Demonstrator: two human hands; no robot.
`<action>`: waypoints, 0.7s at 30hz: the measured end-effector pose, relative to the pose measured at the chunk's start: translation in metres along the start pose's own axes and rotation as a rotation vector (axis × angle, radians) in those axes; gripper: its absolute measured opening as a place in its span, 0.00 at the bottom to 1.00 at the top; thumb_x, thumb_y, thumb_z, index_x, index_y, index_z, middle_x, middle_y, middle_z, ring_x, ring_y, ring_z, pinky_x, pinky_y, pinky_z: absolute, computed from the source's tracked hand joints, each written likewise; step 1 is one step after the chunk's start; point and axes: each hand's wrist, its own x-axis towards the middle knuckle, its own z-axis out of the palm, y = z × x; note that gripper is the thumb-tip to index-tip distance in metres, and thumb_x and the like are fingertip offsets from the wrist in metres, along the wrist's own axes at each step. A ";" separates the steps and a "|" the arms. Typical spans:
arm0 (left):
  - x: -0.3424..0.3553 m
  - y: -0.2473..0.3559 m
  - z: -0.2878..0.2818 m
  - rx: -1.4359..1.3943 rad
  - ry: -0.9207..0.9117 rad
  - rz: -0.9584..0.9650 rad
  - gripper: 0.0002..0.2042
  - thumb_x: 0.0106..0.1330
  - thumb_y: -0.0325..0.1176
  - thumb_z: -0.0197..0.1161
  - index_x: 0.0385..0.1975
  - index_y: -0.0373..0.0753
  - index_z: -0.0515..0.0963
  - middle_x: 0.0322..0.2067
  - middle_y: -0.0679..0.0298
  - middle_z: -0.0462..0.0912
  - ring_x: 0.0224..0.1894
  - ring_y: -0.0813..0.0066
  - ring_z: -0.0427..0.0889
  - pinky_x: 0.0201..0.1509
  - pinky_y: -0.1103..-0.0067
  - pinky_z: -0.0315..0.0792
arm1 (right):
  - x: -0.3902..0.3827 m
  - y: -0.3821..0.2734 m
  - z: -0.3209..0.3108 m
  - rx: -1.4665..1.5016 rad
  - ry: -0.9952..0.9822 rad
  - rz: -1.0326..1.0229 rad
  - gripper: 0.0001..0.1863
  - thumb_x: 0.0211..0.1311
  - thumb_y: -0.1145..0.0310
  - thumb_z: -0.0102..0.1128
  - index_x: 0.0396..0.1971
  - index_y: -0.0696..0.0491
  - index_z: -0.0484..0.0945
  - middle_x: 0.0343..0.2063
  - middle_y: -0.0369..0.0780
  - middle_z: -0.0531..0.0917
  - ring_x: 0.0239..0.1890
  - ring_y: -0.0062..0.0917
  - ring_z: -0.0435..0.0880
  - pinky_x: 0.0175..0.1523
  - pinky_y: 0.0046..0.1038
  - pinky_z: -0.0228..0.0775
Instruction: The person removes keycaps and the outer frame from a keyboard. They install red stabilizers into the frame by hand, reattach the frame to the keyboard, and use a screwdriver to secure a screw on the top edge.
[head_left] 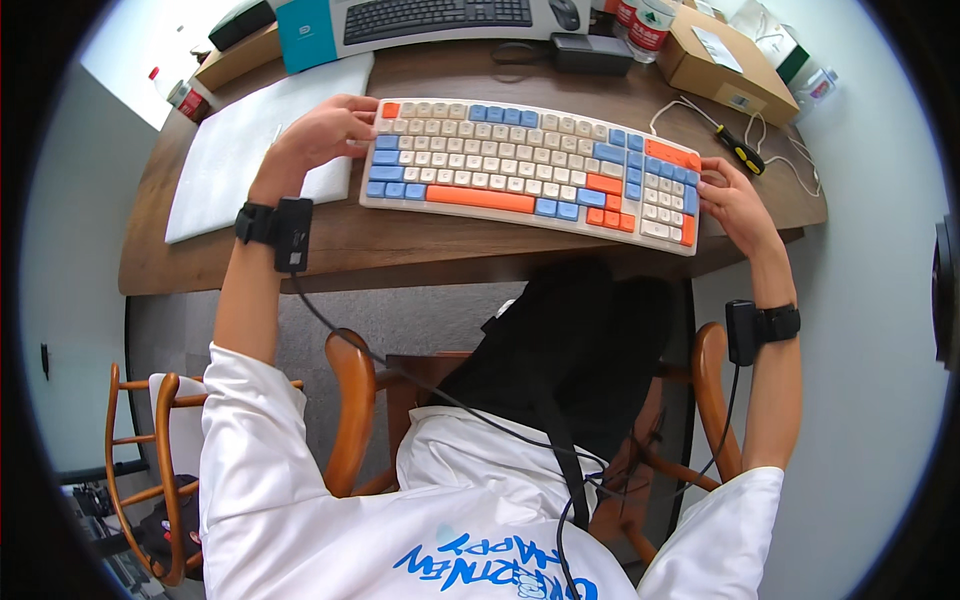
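A full-size keyboard (pixel 520 160) with cream, blue and orange keys spans the space between my hands over the front part of the desk, its right end tilted nearer to me. My left hand (pixel 327 138) grips its left end, fingers at the upper corner. At the opposite short edge, my right hand (pixel 738 200) holds the keyboard with the thumb by the keys. Some fingers of both hands are hidden behind the board. Each wrist wears a black strap with a small box and a cable.
A white foam sheet (pixel 225 170) lies on the brown desk (pixel 480 75) at left. Behind stand a keyboard-and-mouse box (pixel 440 20), a black box (pixel 590 54) and a cardboard carton (pixel 720 65). A yellow-black screwdriver (pixel 740 150) and white cable lie at right. Wooden chair arms (pixel 350 410) flank me.
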 end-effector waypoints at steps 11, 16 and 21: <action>-0.042 0.012 0.017 0.098 0.122 0.333 0.27 0.63 0.20 0.62 0.64 0.32 0.68 0.56 0.49 0.79 0.57 0.63 0.81 0.61 0.73 0.77 | -0.010 -0.008 0.003 -0.124 0.078 -0.374 0.25 0.63 0.78 0.61 0.61 0.62 0.73 0.50 0.42 0.83 0.53 0.24 0.81 0.59 0.28 0.75; -0.056 0.007 0.025 0.172 0.244 0.482 0.24 0.65 0.18 0.59 0.62 0.36 0.70 0.55 0.56 0.79 0.59 0.66 0.80 0.64 0.74 0.76 | -0.014 -0.006 0.008 -0.272 0.166 -0.481 0.25 0.62 0.83 0.59 0.61 0.63 0.72 0.48 0.41 0.84 0.52 0.24 0.82 0.58 0.26 0.77; -0.069 0.007 0.039 0.364 0.335 0.555 0.23 0.65 0.13 0.57 0.60 0.39 0.73 0.55 0.60 0.78 0.59 0.69 0.79 0.62 0.73 0.77 | -0.020 -0.006 0.012 -0.379 0.223 -0.615 0.22 0.62 0.86 0.58 0.57 0.59 0.74 0.45 0.40 0.84 0.49 0.23 0.83 0.56 0.27 0.77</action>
